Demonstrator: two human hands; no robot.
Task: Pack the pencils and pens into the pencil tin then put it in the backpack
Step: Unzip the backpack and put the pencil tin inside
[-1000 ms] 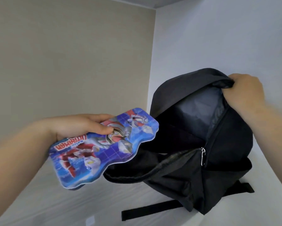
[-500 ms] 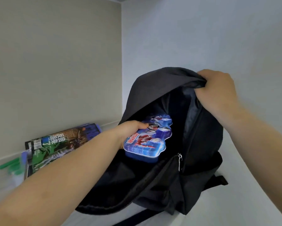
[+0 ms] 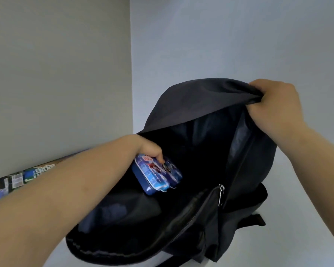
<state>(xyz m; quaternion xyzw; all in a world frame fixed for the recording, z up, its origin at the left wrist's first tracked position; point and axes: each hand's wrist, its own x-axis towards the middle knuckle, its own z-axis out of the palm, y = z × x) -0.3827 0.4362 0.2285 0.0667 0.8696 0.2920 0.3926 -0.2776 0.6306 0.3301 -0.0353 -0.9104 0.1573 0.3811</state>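
Pale walls (image 3: 46, 74); glossy tin (image 3: 156, 178) inside soft backpack (image 3: 200, 101).

Magazine (image 3: 27, 175) with a dark glossy cover, green patches, white printed characters and a white barcode label near its left end, lies on the white desk (image 3: 308, 247) at the foot of the beige wall (image 3: 56, 74); only its left part shows. Just beside its left end, at the frame edge: a small blurred blue item (image 3: 0, 194) with a green sliver below it, neither identifiable. Beige wall meets a paler, bluish-white wall (image 3: 220, 35) in a vertical corner running up the middle of the view; both walls plain.
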